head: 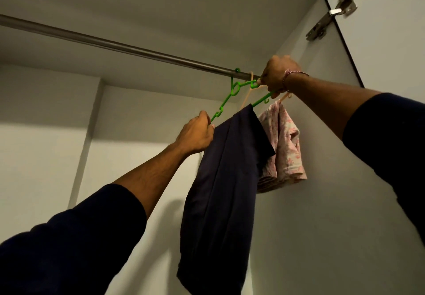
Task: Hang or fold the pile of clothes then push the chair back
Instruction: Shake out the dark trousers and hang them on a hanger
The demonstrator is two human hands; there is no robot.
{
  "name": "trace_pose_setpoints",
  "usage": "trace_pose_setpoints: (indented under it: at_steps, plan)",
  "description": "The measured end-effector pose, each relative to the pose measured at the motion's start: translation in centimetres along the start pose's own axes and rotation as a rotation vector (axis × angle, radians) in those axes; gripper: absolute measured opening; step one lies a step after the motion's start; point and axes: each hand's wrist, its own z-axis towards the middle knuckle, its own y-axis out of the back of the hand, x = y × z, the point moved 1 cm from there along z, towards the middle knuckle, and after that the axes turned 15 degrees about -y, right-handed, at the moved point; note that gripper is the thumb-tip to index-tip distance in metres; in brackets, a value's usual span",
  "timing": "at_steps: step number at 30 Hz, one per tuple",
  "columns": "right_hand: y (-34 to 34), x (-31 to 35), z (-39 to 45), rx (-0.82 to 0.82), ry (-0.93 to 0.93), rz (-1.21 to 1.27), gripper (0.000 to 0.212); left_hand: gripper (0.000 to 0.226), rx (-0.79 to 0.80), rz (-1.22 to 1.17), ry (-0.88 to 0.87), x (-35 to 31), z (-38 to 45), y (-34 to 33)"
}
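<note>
Gripping green hanger (222, 108): left hand (197, 134), right hand (279, 72), both curled.

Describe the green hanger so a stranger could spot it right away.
Follow the metal rail to its right end, near the wardrobe wall. The green hanger hooks over it there, carrying dark trousers. The neighbouring hanger is pale peach and holds a pink patterned garment.

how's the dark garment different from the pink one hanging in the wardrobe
The dark navy garment is plain and hangs long on the green hanger; the pink garment is patterned, shorter and bunched, on a peach hanger nearer the side wall. Both hang from the rail.
</note>
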Motion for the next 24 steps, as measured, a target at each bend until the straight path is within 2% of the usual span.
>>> trace_pose_setpoints:
  at_steps: [5, 11, 17, 20, 24]
  plan:
    - [-0.5, -1.3, -1.3, -0.035, -0.053, 0.130, 0.025, 0.020, 0.063, 0.005, -0.006, -1.4, -1.5, 0.3]
    - [1.1, -3.3, -4.3, -0.099, 0.006, 0.116, 0.022, 0.021, 0.085, -0.001, 0.016, -5.1, -2.9, 0.4]
    - [3.9, -6.8, -10.5, -0.134, 0.117, 0.095, 0.043, 0.027, 0.123, -0.029, 0.066, -10.6, -5.9, 0.6]
    - [4.2, -9.8, -14.8, -0.073, 0.148, -0.002, 0.043, 0.029, 0.150, -0.047, 0.080, -14.3, -8.4, 0.8]
    - [4.4, -14.1, -22.2, 0.092, 0.182, -0.086, 0.029, 0.029, 0.218, -0.062, 0.107, -19.6, -13.2, 1.0]
